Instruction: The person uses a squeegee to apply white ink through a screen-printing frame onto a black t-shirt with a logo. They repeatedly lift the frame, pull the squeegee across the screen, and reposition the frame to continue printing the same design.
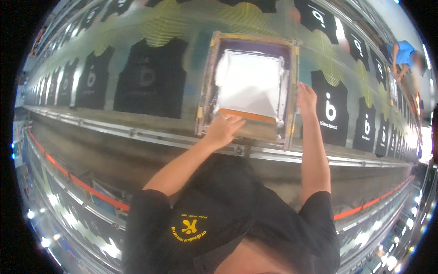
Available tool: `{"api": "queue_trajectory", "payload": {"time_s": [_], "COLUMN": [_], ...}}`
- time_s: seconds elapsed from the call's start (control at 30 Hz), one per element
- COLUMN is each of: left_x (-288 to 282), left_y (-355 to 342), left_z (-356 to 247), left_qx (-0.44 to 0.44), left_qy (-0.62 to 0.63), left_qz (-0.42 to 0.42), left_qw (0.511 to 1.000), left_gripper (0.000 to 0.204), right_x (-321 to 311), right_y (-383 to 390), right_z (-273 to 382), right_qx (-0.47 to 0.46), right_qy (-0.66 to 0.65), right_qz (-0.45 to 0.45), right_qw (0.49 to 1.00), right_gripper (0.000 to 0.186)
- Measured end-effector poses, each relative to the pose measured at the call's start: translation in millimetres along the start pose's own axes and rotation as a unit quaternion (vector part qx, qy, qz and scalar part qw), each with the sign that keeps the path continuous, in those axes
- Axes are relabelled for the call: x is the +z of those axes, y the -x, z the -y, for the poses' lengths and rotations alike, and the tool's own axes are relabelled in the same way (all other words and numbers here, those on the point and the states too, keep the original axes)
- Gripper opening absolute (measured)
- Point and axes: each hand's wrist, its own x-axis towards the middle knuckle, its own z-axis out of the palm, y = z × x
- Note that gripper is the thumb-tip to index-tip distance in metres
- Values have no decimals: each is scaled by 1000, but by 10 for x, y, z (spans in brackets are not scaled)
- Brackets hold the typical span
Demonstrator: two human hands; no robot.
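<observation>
A wooden-edged printing screen frame (294, 59) lies on the long table ahead of me, its mesh largely covered with white ink (251, 82). My left hand (223, 129) is closed on the left end of a squeegee (253, 116), a long orange-brown bar lying across the near side of the ink. At the frame's right side, my right hand (306, 97) grips the outer edge, with its fingertips partly hidden. Just right of the frame is a black shirt piece (329, 112) bearing a white print. To the left, another black shirt piece (150, 77) has a faint dark mark.
Along the table's near edge runs a metal rail (173, 139). Several more black shirt pieces (93, 77) line the table both ways. At the far right a person in blue (403, 52) leans over the table. Behind me stands another table with a red-orange rail (86, 182).
</observation>
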Motion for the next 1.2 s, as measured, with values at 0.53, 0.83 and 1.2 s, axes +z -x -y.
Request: {"api": "queue_trajectory", "payload": {"time_s": [0.53,0.83,1.2], "left_x": [-1886,-3034,-3225], "left_y": [957,1529,1355], "left_z": [1473,2945,2830], "left_qx": [-122,-206,-191], "left_qy": [-13,33,28], "left_qz": [123,211,248], "left_qw": [985,955,949], "left_gripper": [56,50,55], "right_x": [2523,4512,4711], "right_y": [1053,1870,1976], "right_z": [-197,-110,95], "right_qx": [-140,-1,20], "right_qy": [-8,15,75], "right_qz": [-121,-112,-97], "right_qw": [983,994,992], "right_gripper": [32,28,41]}}
